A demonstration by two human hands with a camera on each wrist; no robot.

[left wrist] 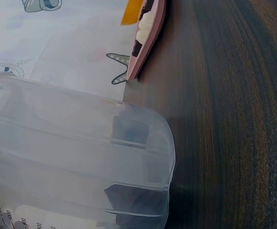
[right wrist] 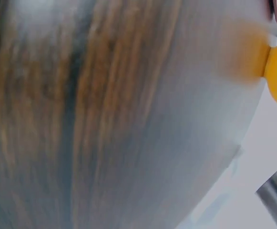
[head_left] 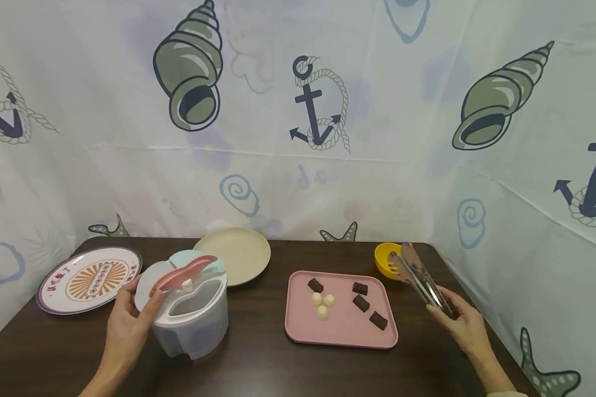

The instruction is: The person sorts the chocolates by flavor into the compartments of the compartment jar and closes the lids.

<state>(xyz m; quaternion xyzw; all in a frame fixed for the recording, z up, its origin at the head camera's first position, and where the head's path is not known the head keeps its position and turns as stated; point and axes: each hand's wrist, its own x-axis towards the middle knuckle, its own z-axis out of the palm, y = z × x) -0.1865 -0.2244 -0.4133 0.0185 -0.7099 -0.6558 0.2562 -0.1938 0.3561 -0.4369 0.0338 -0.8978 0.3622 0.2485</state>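
Note:
On the left, my left hand [head_left: 129, 314] grips a clear plastic storage box [head_left: 196, 328] by its upper side. Several compartments divide its top, with pale blue, white and pink lids. The pink lid [head_left: 186, 274] is tilted up near my thumb, beside an opening. Dark patches show through the cloudy wall of the storage box [left wrist: 76, 148] in the left wrist view; what they are I cannot tell. My right hand [head_left: 462, 322] holds metal tongs [head_left: 422, 278] by the handle end, their tips up near a yellow bowl [head_left: 387, 262]. Between the hands lies a pink tray [head_left: 340, 336].
Several dark brown blocks [head_left: 361, 302] and three cream-coloured balls [head_left: 322, 312] lie on the tray. Behind the storage box is a beige plate [head_left: 248, 259], and a printed round plate [head_left: 59, 295] sits at far left. A patterned cloth [head_left: 377, 193] hangs behind the dark table [head_left: 258, 364].

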